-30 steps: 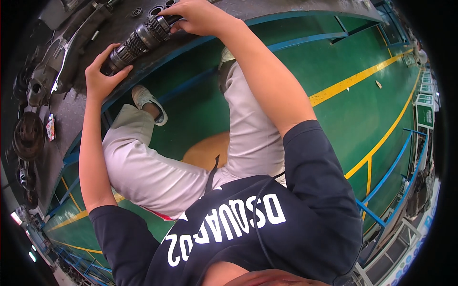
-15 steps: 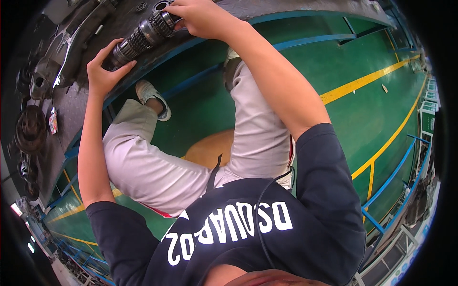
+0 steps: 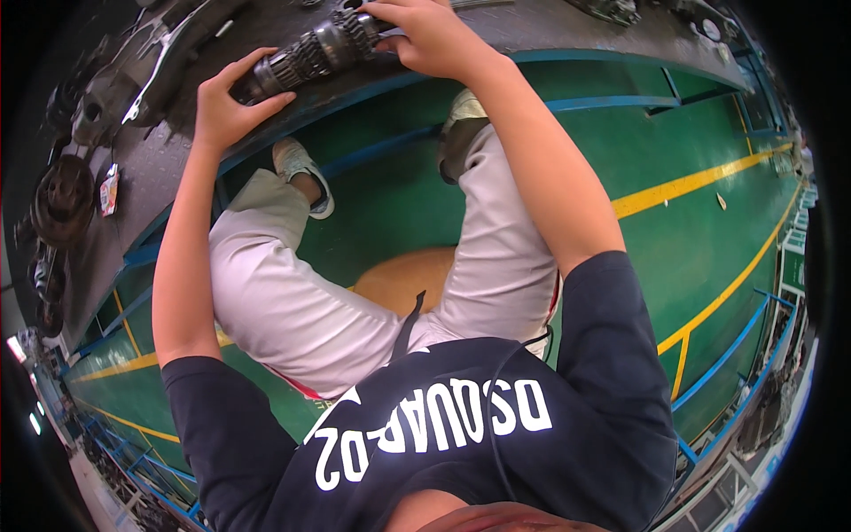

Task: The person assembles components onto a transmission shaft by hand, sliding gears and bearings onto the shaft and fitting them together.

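Both hands are on one long gear shaft [image 3: 319, 51], a dark steel piece ringed with toothed wheels, which lies across the near edge of the grey surface [image 3: 160, 168] above my knees. My left hand [image 3: 229, 105] cups the lower left end, thumb under and fingers curled loosely over the top, not clamped hard. My right hand [image 3: 425, 35] closes over the upper right end, fingers wrapped round it so that I cannot see how much of the shaft it covers.

To do this well, I judge that I should keep the shaft level between the two grips and carry its weight with the right while the left only steers. The gear teeth are sharp and probably oily, so I want my fingers on the smooth journals and not in the teeth. Turning it calls for small, even rolls, with the piece staying on the edge of the surface, since a slip would drop it towards my legs and the green floor [image 3: 709, 248]. A housing casting [image 3: 133, 80] sits just beside the left end, and a round dark disc [image 3: 62, 199] lies further left, so I leave room there.

Compared with half a second ago, the shaft sits a little flatter and further to the right in view, its left end has come lower towards the edge of the surface, and my left hand has closed more around it where it was then open against the end.
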Tool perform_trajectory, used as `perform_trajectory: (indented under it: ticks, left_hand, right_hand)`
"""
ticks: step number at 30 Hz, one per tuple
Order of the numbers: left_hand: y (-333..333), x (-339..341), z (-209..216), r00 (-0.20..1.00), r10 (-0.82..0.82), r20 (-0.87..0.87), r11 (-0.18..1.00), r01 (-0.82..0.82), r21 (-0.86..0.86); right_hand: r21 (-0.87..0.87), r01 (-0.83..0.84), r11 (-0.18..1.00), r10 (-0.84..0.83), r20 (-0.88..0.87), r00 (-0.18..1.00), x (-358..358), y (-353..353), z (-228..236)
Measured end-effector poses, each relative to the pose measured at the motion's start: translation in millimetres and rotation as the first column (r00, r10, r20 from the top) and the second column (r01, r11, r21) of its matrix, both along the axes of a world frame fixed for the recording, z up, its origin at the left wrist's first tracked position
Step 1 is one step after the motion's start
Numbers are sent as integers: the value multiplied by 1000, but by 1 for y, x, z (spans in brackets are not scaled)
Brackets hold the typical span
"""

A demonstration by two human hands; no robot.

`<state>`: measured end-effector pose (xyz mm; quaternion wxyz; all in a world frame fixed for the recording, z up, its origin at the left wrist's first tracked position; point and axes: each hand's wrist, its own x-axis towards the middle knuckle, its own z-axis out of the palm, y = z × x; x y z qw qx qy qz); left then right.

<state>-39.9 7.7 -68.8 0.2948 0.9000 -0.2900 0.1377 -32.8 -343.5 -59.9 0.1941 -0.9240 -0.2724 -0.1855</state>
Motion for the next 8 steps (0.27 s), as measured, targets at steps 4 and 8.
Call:
perform_trajectory:
  ticks: [4, 8]
  left_hand:
    - [-1, 0, -2, 999, 2, -32, 1000, -1, 25]
    - [-2, 1, -2, 998, 1, 55, 1000, -1, 5]
  right_hand:
    - [-13, -84, 996, 82, -96, 992, 6, 7, 5]
    - [-16, -56, 998, 52, -181, 982, 19, 6, -6]
